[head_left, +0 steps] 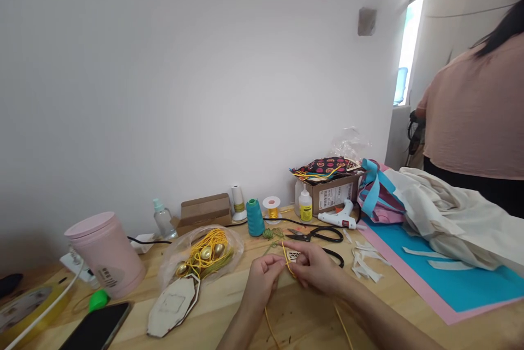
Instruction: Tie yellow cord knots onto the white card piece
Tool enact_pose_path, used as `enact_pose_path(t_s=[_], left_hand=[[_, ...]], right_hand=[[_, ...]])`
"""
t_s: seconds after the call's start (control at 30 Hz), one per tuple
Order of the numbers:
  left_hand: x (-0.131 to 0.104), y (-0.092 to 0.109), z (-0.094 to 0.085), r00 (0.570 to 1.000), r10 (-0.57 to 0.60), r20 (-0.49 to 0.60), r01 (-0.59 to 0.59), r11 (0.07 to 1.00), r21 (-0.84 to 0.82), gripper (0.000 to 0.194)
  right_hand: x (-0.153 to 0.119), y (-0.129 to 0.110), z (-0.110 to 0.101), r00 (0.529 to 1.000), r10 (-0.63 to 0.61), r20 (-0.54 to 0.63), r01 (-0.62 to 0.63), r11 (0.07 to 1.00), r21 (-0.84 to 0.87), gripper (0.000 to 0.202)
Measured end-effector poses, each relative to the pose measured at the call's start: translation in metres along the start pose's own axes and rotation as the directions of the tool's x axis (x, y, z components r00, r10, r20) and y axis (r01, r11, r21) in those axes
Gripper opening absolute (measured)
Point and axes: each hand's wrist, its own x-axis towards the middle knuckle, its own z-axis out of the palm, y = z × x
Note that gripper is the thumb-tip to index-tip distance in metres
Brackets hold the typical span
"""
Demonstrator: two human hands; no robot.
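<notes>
- Cord (285, 254), thin and yellow, is passing between both bare hands above the pale wooden worktop (221, 314) in the head view, its lengths trailing below them.
- Left hand (265, 277) is pinching it, grip closed at thumb and forefinger.
- Right hand (313, 267) is also closing its grip on it, forefinger extending leftward.
- Black-handled metal scissors (327, 234) are lying just behind the right hand.
- Teal cone-shaped thread spool (255, 219) is standing behind the hands.
- White plastic glue gun (339, 219) is resting before a brown cardboard box (339, 195).
- Person in a pink top (477, 110) is standing at far right.
</notes>
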Motion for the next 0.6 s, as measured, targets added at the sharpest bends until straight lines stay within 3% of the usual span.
enact_pose_path(t_s=[0.1, 0.2, 0.47, 0.6], left_hand=[[-0.0002, 0.0002, 0.0009, 1.000, 0.020, -0.005, -0.020, 1.000, 0.018, 0.022], [0.0012, -0.0019, 0.0009, 0.995, 0.102, -0.009, -0.101, 0.991, 0.092, 0.021], [-0.0002, -0.0002, 0.0011, 0.985, 0.167, -0.048, -0.158, 0.976, 0.153, 0.023], [0.0003, -0.0030, 0.0009, 0.984, 0.167, -0.059, -0.157, 0.977, 0.145, 0.027]], right_hand=[[-0.0034, -0.0027, -0.0002, 0.981, -0.159, -0.108, 0.122, 0.949, -0.290, 0.041], [-0.0062, -0.0070, -0.0012, 0.956, -0.247, -0.159, 0.153, 0.880, -0.450, 0.035], [-0.0066, -0.0067, -0.0055, 0.963, -0.213, -0.165, 0.091, 0.832, -0.547, 0.014], [-0.0065, -0.0060, -0.0057, 0.958, -0.261, -0.117, 0.157, 0.823, -0.546, 0.014]])
